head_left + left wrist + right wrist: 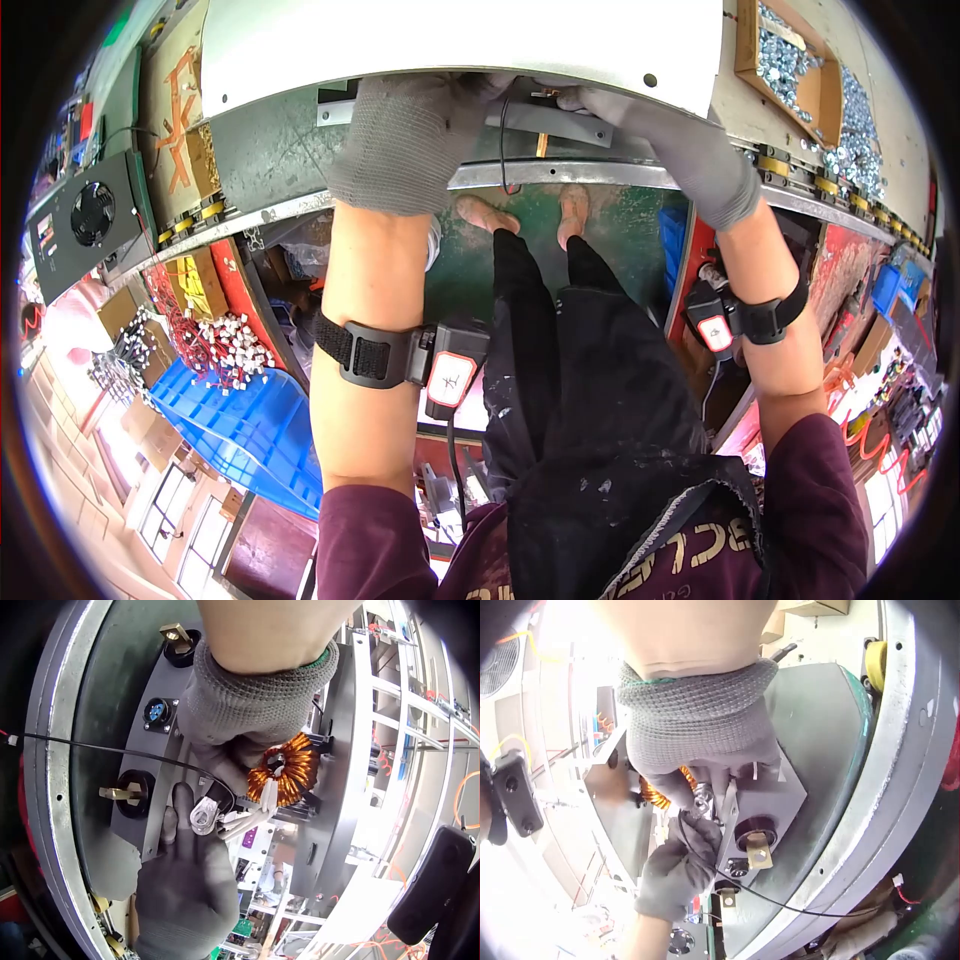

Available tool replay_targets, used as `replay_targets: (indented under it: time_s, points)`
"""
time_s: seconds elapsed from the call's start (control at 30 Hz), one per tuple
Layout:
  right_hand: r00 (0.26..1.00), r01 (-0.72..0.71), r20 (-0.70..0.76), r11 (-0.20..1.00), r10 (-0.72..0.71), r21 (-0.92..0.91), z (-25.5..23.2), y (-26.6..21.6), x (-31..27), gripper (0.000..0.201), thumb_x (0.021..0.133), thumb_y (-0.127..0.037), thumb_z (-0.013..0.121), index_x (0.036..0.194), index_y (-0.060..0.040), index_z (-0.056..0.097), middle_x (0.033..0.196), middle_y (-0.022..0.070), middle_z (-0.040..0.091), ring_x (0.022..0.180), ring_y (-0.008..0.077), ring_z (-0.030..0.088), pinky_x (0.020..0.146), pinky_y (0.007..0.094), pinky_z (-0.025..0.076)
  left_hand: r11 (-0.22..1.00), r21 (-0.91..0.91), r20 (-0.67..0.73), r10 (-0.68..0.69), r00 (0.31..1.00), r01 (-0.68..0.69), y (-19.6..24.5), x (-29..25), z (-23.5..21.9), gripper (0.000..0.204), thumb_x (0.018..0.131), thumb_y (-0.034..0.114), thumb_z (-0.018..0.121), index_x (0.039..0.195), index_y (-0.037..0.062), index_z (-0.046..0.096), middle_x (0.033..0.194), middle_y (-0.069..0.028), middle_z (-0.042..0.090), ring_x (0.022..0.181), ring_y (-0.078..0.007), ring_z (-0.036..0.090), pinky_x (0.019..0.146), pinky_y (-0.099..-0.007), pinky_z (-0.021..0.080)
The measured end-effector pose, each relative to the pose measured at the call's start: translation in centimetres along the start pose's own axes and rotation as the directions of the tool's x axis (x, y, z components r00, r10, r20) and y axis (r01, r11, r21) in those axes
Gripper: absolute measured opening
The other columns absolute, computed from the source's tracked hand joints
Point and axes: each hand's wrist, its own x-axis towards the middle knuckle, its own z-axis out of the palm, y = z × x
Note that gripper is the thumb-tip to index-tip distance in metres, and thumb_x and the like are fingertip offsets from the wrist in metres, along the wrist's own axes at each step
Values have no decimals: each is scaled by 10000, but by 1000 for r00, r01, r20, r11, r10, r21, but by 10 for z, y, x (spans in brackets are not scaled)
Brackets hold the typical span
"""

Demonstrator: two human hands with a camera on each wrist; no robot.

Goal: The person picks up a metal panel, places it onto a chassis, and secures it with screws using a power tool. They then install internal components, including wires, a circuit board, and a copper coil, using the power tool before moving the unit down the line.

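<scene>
Both hands wear grey knit gloves and reach under a large white panel (460,40) in the head view. A silver ring cable lug (203,816) sits at the fingertips of both hands. My left hand (240,724) comes from above in the left wrist view and pinches by the lug's dark neck, beside a copper-wound toroid coil (300,769). My right hand (709,754) holds the lug from the opposite side, its fingers around the ring. White-sleeved leads (251,817) run from the coil toward the lug. The panel hides most fingertips in the head view.
A grey metal plate (139,802) carries brass terminals on black bases and a round connector (157,712). A thin black wire (97,744) crosses it. A metal rail (560,175) runs along the bench front. A cardboard tray of screws (790,70) stands at the right.
</scene>
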Motion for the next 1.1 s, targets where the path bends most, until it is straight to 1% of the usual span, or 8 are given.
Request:
replay_targets:
  time_s: [0.03,0.07,0.23,0.57,0.63,0.73,0.93,1.1]
  points:
    - [892,-447,43,863,450,237,5,-11,1,268,805,-103,621,1040,26,628,895,101,660,815,139,617,736,252,493,1000,18,-15,5,1000,-4,1,1,1,273,705,165,648,943,33,640,892,-155,625,859,-340,594,764,-409,482]
    - [974,-18,-213,970,72,244,23,1,-6,256,808,-134,624,1014,16,636,865,80,671,755,121,620,683,257,499,999,35,-28,10,1000,-9,2,2,1,266,709,175,649,935,35,641,878,-147,624,848,-334,596,757,-406,483]
    - [822,-138,-459,899,338,416,56,-11,1,223,785,-102,621,960,35,626,828,106,676,726,155,651,611,281,507,993,113,-92,40,995,-29,10,8,9,241,731,224,656,896,49,646,806,-109,621,789,-301,603,719,-386,487]
    - [924,-75,-382,975,-11,-210,42,36,2,202,816,-134,604,971,-5,623,828,140,666,759,208,655,679,297,502,958,282,-168,101,981,-50,2,9,8,246,770,313,667,825,74,657,677,-39,616,684,-241,617,652,-352,496]
    - [909,-59,-416,977,-32,-204,44,37,0,206,821,-144,600,976,-10,621,822,139,666,759,210,653,675,303,500,796,490,73,369,926,-356,-6,14,5,311,736,337,687,924,92,655,812,-58,643,767,-237,619,699,-376,499]
    - [926,-192,-359,967,122,-167,39,23,3,242,825,-145,585,1026,-13,611,823,146,664,766,221,653,681,318,501,788,443,89,435,896,-427,-14,21,4,297,750,328,672,927,91,655,816,-60,644,762,-235,621,700,-373,501]
    - [742,-301,-555,926,377,226,57,17,6,304,810,-146,587,1088,-24,603,822,160,660,751,241,650,686,336,498,769,282,139,559,817,-574,-25,39,8,260,791,301,628,938,89,654,827,-65,647,746,-229,625,702,-363,505]
    - [813,-282,-561,949,158,-140,47,17,-3,279,807,-304,605,989,-97,649,739,123,627,726,296,611,653,385,482,750,143,178,623,762,-646,-33,51,13,235,826,279,591,947,87,654,836,-69,649,733,-224,628,704,-355,509]
